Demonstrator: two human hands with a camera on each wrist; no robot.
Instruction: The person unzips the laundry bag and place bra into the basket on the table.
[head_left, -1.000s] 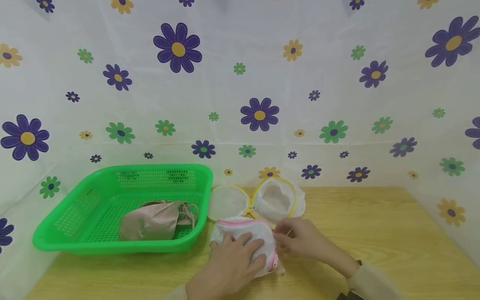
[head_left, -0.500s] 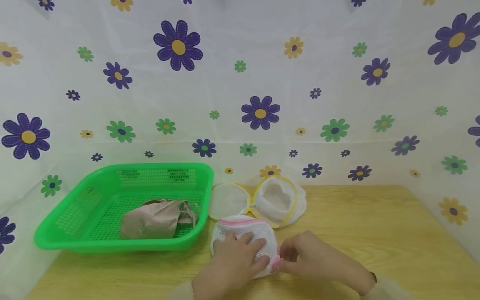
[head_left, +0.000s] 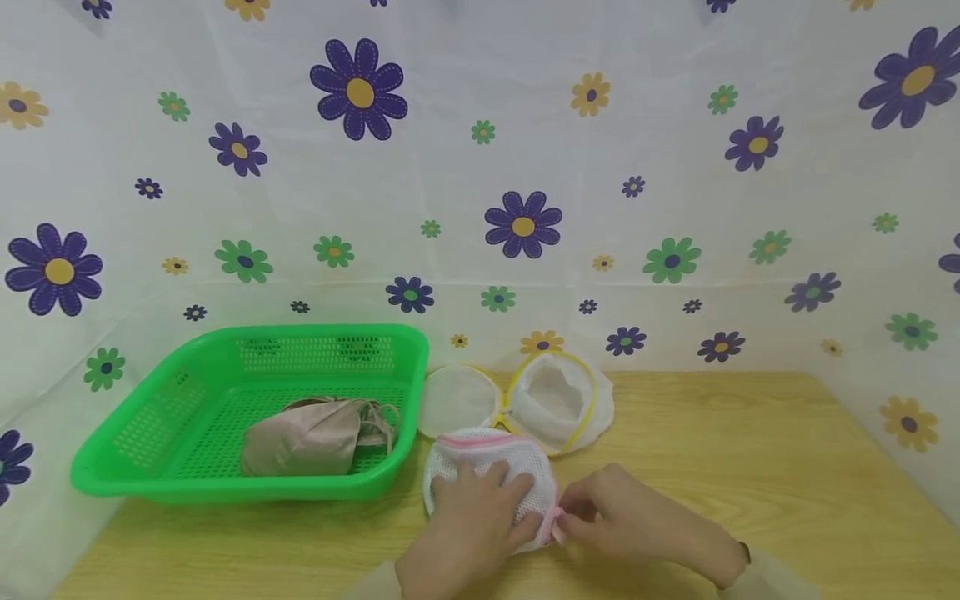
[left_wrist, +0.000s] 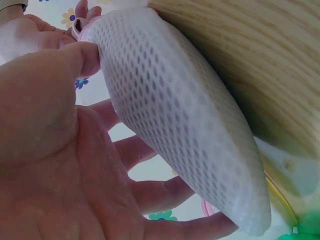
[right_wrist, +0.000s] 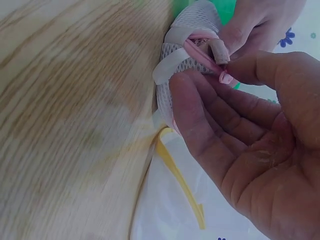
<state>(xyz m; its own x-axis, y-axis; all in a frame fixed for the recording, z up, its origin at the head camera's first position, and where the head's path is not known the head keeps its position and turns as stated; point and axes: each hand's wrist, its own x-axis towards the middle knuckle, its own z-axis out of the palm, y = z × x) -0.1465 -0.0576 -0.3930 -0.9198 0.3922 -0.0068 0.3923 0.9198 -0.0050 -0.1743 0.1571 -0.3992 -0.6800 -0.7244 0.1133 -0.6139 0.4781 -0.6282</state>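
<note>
Left fingers point(head_left: 491, 485) spread | right fingers point(right_wrist: 192, 115) pinching zipper point(right_wrist: 200, 56) | mesh bag point(head_left: 513, 455) white, rounded (pink-trimmed)

At the grip there is 1 pink zip end point(head_left: 553, 523), held by 1 right hand point(head_left: 622, 517). It belongs to 1 white mesh bag point(head_left: 517, 458), which lies just left of the grip with 1 left hand point(head_left: 474, 521) on it, making 2 hands in all. Beyond the grip lie 2 yellow-rimmed mesh rounds point(head_left: 459, 400), side by side. Further left stands 1 green basket point(head_left: 255, 490), and in it 1 beige bundle point(head_left: 307, 437). Behind the grip hangs 1 flowered curtain point(head_left: 450, 183); below it is 1 wooden table point(head_left: 735, 467). Nearer the viewer are 2 pale sleeves point(head_left: 768, 575), 1 either side of the grip.
</note>
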